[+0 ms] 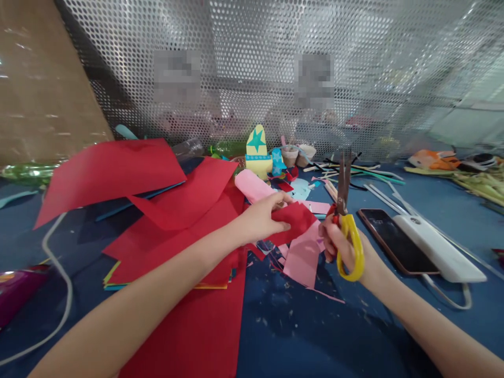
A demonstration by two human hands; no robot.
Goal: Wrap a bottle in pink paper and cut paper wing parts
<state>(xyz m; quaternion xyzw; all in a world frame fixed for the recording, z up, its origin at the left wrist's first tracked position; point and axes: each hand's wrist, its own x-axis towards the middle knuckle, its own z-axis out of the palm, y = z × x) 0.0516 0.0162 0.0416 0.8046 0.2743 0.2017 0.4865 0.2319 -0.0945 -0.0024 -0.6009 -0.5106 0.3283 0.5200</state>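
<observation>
My left hand [262, 216] pinches a small red paper piece [296, 220] above the blue table [299, 331]. My right hand [346, 252] grips yellow-handled scissors [348, 231], their blades pointing up and nearly closed, just right of the red piece. Pink paper scraps [303, 257] lie under and between both hands. Large red paper sheets [185, 210] are spread to the left, over a stack of coloured sheets.
A dark phone [396, 241] and a white power bank [437, 247] with a cable lie right of the scissors. A pink roll [254, 185], a yellow paper craft with a teal star [256, 149], small cups and sticks stand behind. A perforated metal screen [275, 68] closes off the back.
</observation>
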